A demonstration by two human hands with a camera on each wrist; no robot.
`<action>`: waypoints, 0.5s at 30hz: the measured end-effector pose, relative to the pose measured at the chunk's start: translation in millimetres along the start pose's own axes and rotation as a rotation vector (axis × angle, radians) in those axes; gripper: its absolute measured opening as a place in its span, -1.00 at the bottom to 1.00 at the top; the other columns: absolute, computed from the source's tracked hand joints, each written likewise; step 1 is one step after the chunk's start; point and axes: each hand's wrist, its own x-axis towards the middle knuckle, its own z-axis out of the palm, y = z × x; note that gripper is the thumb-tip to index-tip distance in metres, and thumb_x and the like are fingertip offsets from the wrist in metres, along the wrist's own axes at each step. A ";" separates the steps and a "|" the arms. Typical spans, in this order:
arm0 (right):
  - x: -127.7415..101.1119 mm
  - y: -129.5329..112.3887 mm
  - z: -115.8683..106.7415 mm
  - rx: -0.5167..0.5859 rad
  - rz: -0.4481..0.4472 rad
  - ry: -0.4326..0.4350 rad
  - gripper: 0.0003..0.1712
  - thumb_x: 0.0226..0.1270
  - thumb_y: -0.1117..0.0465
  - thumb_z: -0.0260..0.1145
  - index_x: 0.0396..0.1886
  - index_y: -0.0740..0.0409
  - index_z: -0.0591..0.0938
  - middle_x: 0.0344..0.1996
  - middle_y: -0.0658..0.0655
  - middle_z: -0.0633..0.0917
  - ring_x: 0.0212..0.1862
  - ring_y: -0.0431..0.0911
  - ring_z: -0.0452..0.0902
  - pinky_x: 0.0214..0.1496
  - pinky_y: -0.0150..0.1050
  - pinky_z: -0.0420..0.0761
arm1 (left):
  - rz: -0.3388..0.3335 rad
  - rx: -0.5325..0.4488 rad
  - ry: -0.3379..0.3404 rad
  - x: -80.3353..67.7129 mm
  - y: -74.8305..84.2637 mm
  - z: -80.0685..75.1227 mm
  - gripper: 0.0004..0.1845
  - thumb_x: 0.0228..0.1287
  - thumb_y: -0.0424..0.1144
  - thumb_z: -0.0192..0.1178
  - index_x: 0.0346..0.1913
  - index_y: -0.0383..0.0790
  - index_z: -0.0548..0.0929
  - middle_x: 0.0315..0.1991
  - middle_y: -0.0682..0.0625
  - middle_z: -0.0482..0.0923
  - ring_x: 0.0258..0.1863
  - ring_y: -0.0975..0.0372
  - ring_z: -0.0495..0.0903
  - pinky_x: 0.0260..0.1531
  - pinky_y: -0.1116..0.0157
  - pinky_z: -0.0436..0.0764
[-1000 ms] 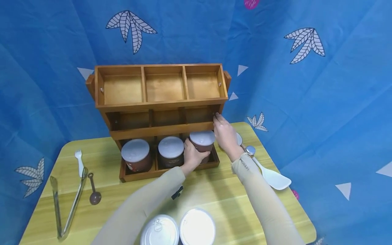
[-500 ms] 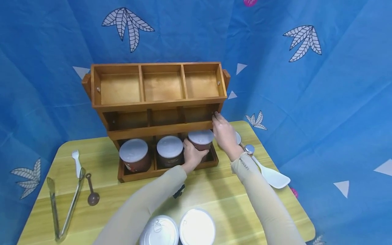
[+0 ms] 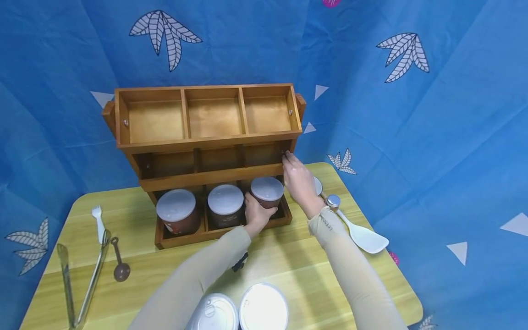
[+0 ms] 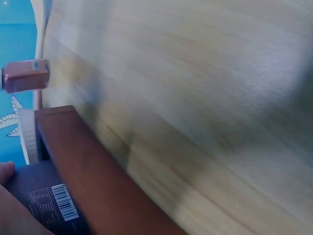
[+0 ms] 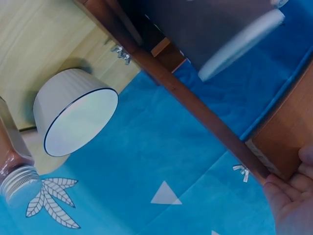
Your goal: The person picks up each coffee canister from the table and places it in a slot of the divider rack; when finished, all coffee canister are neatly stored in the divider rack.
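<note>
A three-tier wooden rack stands at the back of the table. On its bottom tier, my left hand grips a dark jar with a pale lid in the right compartment, thumb across its front. The jar's lower part is hidden by the hand. A dark jar fills the middle compartment and a brown one the left. My right hand holds the rack's right side at the middle tier; in the right wrist view its fingers pinch the wooden edge near a wing nut.
Two light-lidded cans stand at the table's front. Tongs, a white fork and a brown scoop lie left. Right of the rack are a white bowl, a silver-capped bottle and a white spatula.
The jar in my left hand has settled slightly lower and farther back in the right compartment. My right hand keeps its hold on the rack. The head view has shifted a little.
</note>
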 end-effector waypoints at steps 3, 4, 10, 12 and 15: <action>-1.3 -2.4 1.5 0.013 -0.005 -0.007 -0.61 0.47 0.31 0.08 0.20 0.34 0.58 0.25 0.26 0.59 0.28 0.10 0.53 0.19 -0.06 0.63 | -0.026 0.034 -0.009 -2.9 -6.5 -4.1 0.16 -0.18 -0.17 0.60 0.42 -0.39 0.06 0.31 -0.40 0.33 0.29 -0.19 0.42 0.28 -0.06 0.46; -1.6 -2.9 1.6 0.017 -0.003 -0.012 -0.61 0.47 0.31 0.07 0.20 0.34 0.57 0.26 0.26 0.58 0.29 0.10 0.53 0.20 -0.06 0.63 | -0.030 0.038 -0.016 -3.6 -7.7 -5.8 0.17 -0.17 -0.17 0.60 0.44 -0.40 0.06 0.32 -0.40 0.33 0.30 -0.19 0.41 0.29 -0.06 0.46; -2.1 -1.8 -1.6 0.036 0.024 -0.013 -0.60 0.48 0.31 0.06 0.21 0.35 0.56 0.27 0.27 0.57 0.31 0.10 0.51 0.25 -0.06 0.59 | -0.013 0.017 -0.099 -7.9 -5.8 -17.0 0.14 -0.05 -0.13 0.54 0.48 -0.39 0.03 0.36 -0.39 0.31 0.34 -0.19 0.38 0.31 -0.07 0.44; -0.8 -0.9 -2.1 0.038 0.022 -0.016 -0.60 0.49 0.31 0.06 0.21 0.36 0.56 0.27 0.28 0.57 0.31 0.11 0.51 0.25 -0.05 0.59 | 0.004 0.006 -0.122 -9.7 -3.2 -21.0 0.12 -0.03 -0.13 0.53 0.48 -0.38 0.04 0.37 -0.39 0.30 0.34 -0.19 0.38 0.30 -0.08 0.43; 0.9 0.3 -1.7 0.044 0.022 -0.038 -0.59 0.50 0.30 0.03 0.23 0.36 0.54 0.29 0.28 0.55 0.32 0.11 0.49 0.28 -0.05 0.57 | 0.020 -0.011 -0.156 -13.7 0.5 -27.5 0.12 -0.02 -0.14 0.52 0.49 -0.40 0.02 0.37 -0.40 0.27 0.34 -0.20 0.36 0.31 -0.09 0.42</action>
